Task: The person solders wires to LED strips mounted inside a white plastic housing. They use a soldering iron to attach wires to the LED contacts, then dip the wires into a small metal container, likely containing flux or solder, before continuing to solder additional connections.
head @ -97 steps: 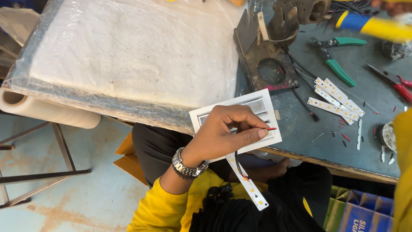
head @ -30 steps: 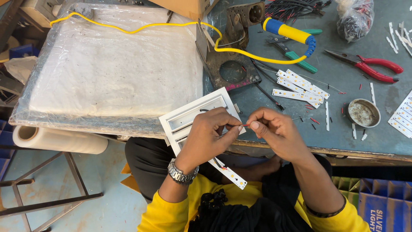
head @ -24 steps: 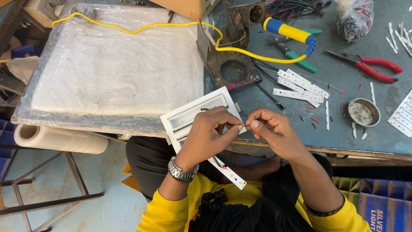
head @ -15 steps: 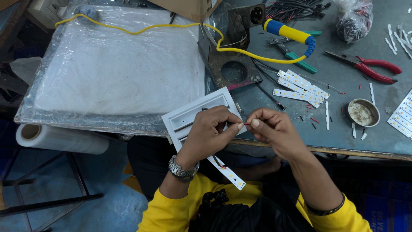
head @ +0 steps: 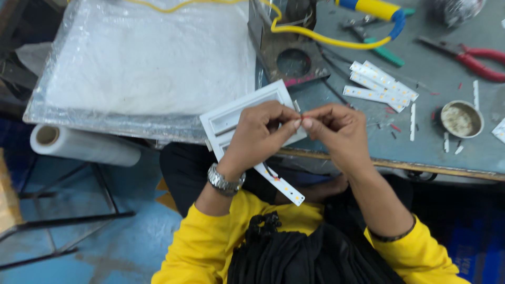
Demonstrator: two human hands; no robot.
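A: Head view: what do the fingers grip?
B: Left hand [head: 260, 131] and right hand [head: 336, 129] pinch a thin red wire [head: 301, 113] between meeting fingertips, directly over the white frame [head: 226, 120].
A: Below them?
B: An LED strip [head: 284, 186] dangles.

A matt white plastic frame [head: 247, 118] is seen under the hands, smooth and moulded. A glossy steel wristwatch [head: 225, 181] is worn on the left wrist. Crinkled, shiny clear plastic sheeting [head: 142, 63] is spread over a white padded block. The surface [head: 452, 152] is shown as dull grey, scuffed, edged in bare wood. Rubbery red grips are noted on the pliers [head: 476, 52]; a small dented metal dish [head: 462, 119] looks tarnished.
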